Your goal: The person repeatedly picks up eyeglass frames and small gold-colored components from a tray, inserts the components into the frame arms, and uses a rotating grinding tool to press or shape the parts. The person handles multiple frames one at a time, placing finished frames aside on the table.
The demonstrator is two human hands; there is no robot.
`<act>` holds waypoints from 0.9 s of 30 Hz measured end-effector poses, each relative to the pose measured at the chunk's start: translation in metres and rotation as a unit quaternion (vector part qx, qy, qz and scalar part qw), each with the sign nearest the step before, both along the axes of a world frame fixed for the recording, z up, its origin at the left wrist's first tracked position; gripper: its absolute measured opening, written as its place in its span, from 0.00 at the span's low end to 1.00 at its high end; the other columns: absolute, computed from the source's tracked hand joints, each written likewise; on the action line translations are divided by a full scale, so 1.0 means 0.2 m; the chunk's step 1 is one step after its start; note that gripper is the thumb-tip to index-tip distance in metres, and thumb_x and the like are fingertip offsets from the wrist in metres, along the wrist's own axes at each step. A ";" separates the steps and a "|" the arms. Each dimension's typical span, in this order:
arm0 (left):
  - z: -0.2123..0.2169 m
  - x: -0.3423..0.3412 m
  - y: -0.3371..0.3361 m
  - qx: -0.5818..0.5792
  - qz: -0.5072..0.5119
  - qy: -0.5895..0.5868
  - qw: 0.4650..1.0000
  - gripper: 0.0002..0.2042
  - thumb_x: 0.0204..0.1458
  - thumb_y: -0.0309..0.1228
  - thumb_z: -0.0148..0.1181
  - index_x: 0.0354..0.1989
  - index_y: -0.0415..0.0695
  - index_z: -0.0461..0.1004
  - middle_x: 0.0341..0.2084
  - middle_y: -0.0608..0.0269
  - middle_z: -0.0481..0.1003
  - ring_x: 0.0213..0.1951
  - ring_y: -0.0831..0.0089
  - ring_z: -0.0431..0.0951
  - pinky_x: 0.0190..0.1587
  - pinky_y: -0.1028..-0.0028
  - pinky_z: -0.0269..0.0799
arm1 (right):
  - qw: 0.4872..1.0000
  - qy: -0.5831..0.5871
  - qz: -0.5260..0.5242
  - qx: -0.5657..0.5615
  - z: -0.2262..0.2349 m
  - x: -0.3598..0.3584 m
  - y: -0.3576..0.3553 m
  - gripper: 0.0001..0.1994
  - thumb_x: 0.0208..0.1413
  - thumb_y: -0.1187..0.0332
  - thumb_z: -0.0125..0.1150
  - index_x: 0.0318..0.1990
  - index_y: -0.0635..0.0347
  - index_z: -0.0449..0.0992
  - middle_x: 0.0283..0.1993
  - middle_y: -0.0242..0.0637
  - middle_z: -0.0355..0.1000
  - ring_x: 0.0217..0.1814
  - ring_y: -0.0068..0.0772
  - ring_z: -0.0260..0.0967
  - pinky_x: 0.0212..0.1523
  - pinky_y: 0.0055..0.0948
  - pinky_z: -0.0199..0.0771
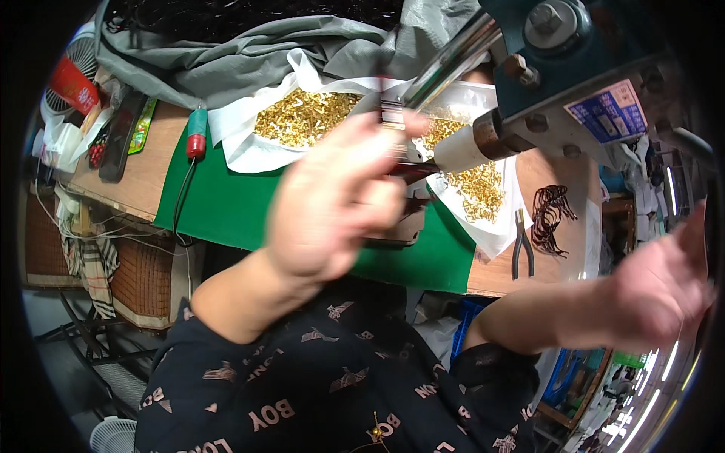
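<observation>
My left hand point(332, 200) is raised at the middle, blurred, with its fingers bent beside the tip of a machine. A dark, reddish narrow strip point(390, 113) runs up by those fingers, too smeared to name. The metal machine point(544, 98) reaches in from the upper right, ending in a pale cylinder point(457, 151). Off to the right, apart from the machine, is my right hand point(657, 291); motion blurs its fingers. Small gold-coloured metal pieces point(302, 117) fill a white-lined container behind my left hand. More gold pieces point(476, 192) lie on white lining below the cylinder.
A green mat point(234, 200) covers part of the wooden table. Black-handled pliers point(522, 253) and a bundle of dark cords point(553, 219) lie at the right. A red-and-teal device with a cable point(196, 132) sits at left, near a fan point(59, 102). Grey cloth point(249, 60) drapes behind.
</observation>
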State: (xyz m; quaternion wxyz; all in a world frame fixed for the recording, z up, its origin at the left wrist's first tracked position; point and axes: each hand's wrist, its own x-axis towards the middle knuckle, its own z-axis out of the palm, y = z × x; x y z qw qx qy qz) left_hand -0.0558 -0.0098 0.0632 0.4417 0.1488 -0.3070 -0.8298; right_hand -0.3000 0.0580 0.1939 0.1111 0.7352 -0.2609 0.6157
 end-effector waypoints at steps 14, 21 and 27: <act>-0.43 0.55 -0.05 -0.342 0.330 -0.650 0.593 0.24 0.58 0.32 0.50 0.63 0.37 0.57 0.58 0.49 0.62 0.62 0.59 0.60 0.63 0.68 0.51 | 0.779 0.082 -0.267 0.562 -1.16 -0.13 -0.19 0.05 0.43 0.74 0.65 0.28 0.63 0.75 0.29 0.41 0.68 0.30 0.39 0.69 0.33 0.33 0.69; -0.42 0.34 0.01 -0.535 0.031 -0.641 0.550 0.28 0.41 0.34 0.67 0.52 0.38 0.68 0.55 0.48 0.66 0.59 0.54 0.63 0.62 0.58 0.56 | 0.810 0.221 -0.253 0.479 -1.11 -0.10 -0.23 0.06 0.45 0.73 0.62 0.26 0.65 0.72 0.29 0.45 0.67 0.32 0.48 0.68 0.35 0.38 0.68; -0.42 0.39 0.09 -0.505 0.061 -0.514 0.690 0.18 0.42 0.27 0.65 0.45 0.40 0.74 0.33 0.57 0.77 0.36 0.60 0.77 0.41 0.66 0.71 | 0.763 -0.148 -0.198 0.597 -1.14 -0.13 -0.05 0.03 0.53 0.74 0.60 0.31 0.63 0.72 0.27 0.25 0.69 0.27 0.13 0.62 0.31 0.15 0.64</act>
